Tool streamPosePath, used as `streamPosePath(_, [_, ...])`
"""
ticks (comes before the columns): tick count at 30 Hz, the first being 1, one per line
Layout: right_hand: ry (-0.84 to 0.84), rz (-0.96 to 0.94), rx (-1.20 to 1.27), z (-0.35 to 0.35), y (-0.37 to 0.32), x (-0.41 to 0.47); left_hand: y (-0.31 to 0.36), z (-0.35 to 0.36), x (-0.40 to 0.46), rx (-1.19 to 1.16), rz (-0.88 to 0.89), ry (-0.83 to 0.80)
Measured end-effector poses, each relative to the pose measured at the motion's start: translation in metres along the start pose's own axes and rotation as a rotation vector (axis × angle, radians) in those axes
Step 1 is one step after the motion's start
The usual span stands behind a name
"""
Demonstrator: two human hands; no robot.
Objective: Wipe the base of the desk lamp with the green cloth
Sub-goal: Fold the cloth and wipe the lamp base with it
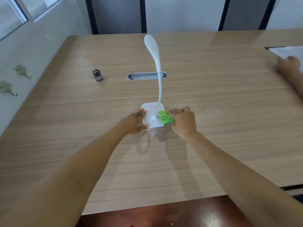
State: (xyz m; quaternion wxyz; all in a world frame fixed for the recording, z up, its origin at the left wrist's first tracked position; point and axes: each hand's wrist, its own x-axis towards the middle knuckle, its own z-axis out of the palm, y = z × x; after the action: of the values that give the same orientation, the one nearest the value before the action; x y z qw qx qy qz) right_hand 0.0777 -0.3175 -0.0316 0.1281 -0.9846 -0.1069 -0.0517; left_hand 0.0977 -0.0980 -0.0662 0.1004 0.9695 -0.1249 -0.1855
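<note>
Wood-grain table [213,112]: light laminate top filling most of the view, with a darker reddish-brown floor showing past its near edge.
Cable port [147,76]: oval grey slot set into the tabletop, behind the lamp's neck.
Small metal object [97,75]: stands alone on the table, left of the cable port; what it is cannot be told.
Chairs [115,15]: two black mesh-backed ones at the far side against a pale wall.
Window [19,12]: upper left, with two leaf-shaped hooks [22,70] on the wall below it.
Desk lamp [155,59]: white, with a curved neck rising from a rounded square base [150,110] near the table's middle.
Marking: a pink ring on the base; no readable writing.
Green cloth [165,117]: bunched on the right part of the base, beside the neck's foot.
Right hand [184,122]: fingers curled around the cloth, pressing it to the base.
Left hand [135,121]: spread open, fingers and thumb bracing the base's left edge.
Specks: glittery scatter on the table just in front of the base.
Another person's hand [287,65]: far right, resting on a white sheet [285,51].
</note>
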Motion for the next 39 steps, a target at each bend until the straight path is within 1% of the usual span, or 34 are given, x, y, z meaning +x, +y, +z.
streamPosePath(2, [-0.084, 0.024, 0.025, 0.006, -0.005, 0.005, 0.0, 0.001, -0.001, -0.01, -0.007, -0.004])
streamPosePath(4, [-0.179, -0.019, -0.011, 0.015, -0.007, 0.0, 0.0, 0.001, -0.001, -0.011, -0.008, -0.005])
streamPosePath(6, [-0.213, -0.068, -0.057, 0.017, 0.0, -0.008, 0.002, 0.001, -0.002, -0.011, -0.004, -0.007])
streamPosePath(8, [-0.234, -0.092, -0.052, 0.011, 0.006, -0.011, 0.003, 0.0, -0.003, -0.008, -0.007, -0.009])
streamPosePath(9, [-0.216, -0.079, -0.032, 0.006, 0.008, -0.011, 0.003, 0.0, -0.004, -0.009, -0.01, -0.011])
streamPosePath(12, [-0.062, 0.024, 0.015, 0.001, 0.007, -0.002, 0.004, -0.002, -0.004, -0.009, -0.013, -0.019])
streamPosePath(14, [-0.093, 0.062, 0.033, 0.006, 0.002, 0.0, 0.004, -0.003, -0.003, 0.003, -0.012, -0.026])
streamPosePath(16, [-0.189, 0.028, 0.032, 0.012, -0.003, -0.005, 0.005, -0.005, -0.003, 0.014, -0.014, -0.031])
streamPosePath(18, [-0.226, -0.008, 0.006, 0.014, -0.003, -0.014, 0.006, -0.006, -0.004, 0.02, -0.019, -0.033])
streamPosePath(21, [-0.158, -0.016, 0.033, 0.003, 0.002, -0.023, 0.008, -0.007, -0.004, 0.03, -0.038, -0.034])
streamPosePath(24, [-0.077, 0.038, 0.172, -0.013, 0.005, -0.025, 0.011, -0.006, -0.007, 0.05, -0.068, -0.014])
streamPosePath(28, [-0.098, 0.127, 0.356, -0.034, 0.005, -0.027, 0.017, -0.012, -0.019, 0.035, -0.059, 0.025])
streamPosePath(31, [-0.116, 0.207, 0.473, -0.04, 0.003, -0.031, 0.019, -0.02, -0.031, -0.069, -0.05, 0.06])
streamPosePath(33, [-0.137, 0.223, 0.504, -0.041, -0.001, -0.033, 0.018, -0.024, -0.041, -0.237, -0.068, 0.075])
streamPosePath(36, [-0.184, 0.172, 0.546, -0.042, -0.014, -0.035, 0.023, -0.028, -0.054, -0.531, -0.108, 0.058])
streamPosePath(39, [-0.234, 0.094, 0.59, -0.041, -0.03, -0.034, 0.024, -0.029, -0.061, -0.731, -0.135, 0.039])
